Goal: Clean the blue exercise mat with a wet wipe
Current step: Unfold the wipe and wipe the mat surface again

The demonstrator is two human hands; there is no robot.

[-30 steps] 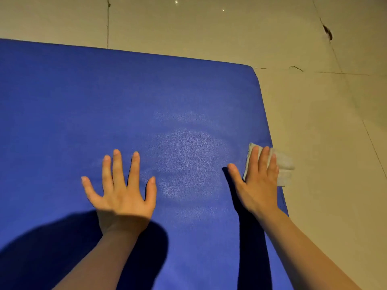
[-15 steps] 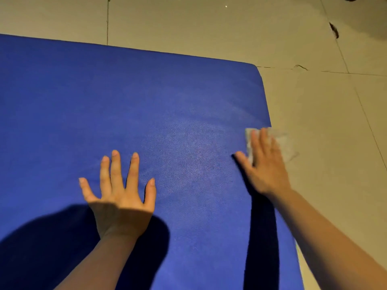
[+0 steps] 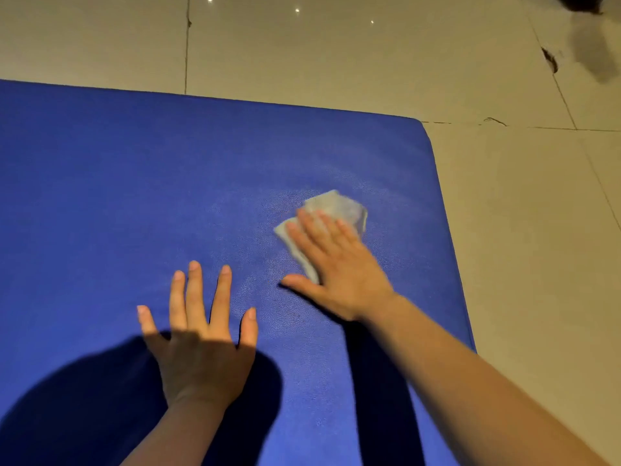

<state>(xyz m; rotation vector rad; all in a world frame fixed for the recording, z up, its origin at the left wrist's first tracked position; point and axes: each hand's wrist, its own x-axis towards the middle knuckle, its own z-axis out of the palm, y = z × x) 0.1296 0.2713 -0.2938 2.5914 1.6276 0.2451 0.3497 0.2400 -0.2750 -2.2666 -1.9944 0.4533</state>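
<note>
Mat: blue exercise mat (image 3: 134, 196) spread flat on the tiled floor (image 3: 521, 230), filling most of the view; rounded far-right corner visible, far edge running across the upper part of the view.
Wipe: pale wet wipe (image 3: 339, 210), crumpled and folded, lying on the mat inside its right edge, pinned under the right hand; far end sticking out past the fingertips.
Right hand (image 3: 336, 264): flat, palm down, fingers straight and together, pressing the wipe onto the mat; thumb spread out to the left, touching the mat; slightly blurred.
Left hand (image 3: 198, 348): flat on the mat, palm down, fingers straight and spread, holding nothing; just beside the right hand, nearer the camera.
Mat surface: lighter, duller sheen around the wipe, possibly dampness, hard to confirm in this light.
Shadows: dark shapes on the mat under both forearms.
Floor: beige glossy tiles with dark grout lines; small dark mark (image 3: 551, 60) near the far right; blurred dark shape (image 3: 594, 58) at the top right corner, not identifiable.
</note>
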